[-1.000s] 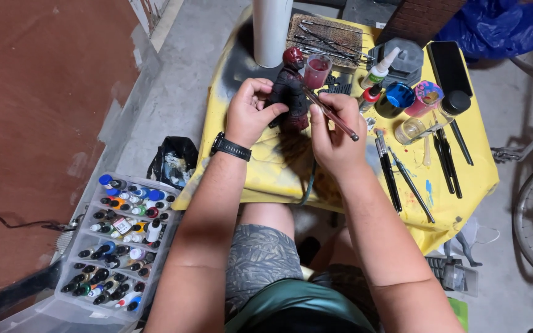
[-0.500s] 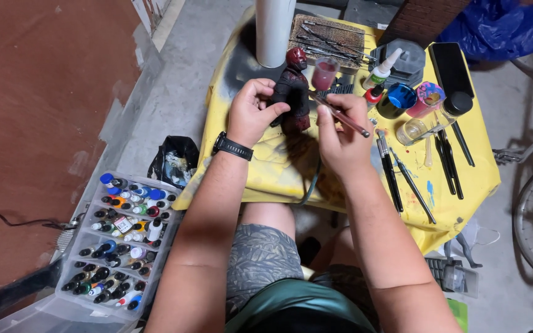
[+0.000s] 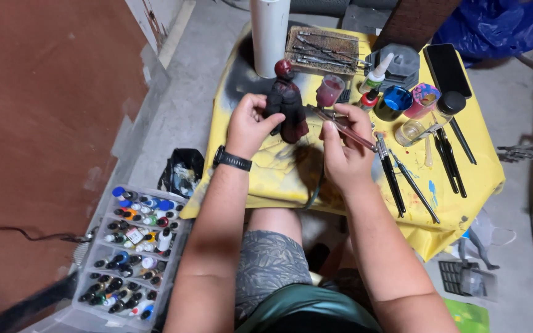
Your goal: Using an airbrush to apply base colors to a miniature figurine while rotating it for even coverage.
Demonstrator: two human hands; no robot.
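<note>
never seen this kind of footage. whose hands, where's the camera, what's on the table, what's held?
One camera, worn on a person's head, looks down at that person's own bare hands. The left hand, with a black wristwatch, holds a dark red and black figurine upright. The right hand holds an airbrush with a pink cup, nozzle towards the figurine. Both are over a paint-stained yellow table bearing brushes, a blue jar and a white tube. On the floor to the left sits a clear box of paint bottles.
</note>
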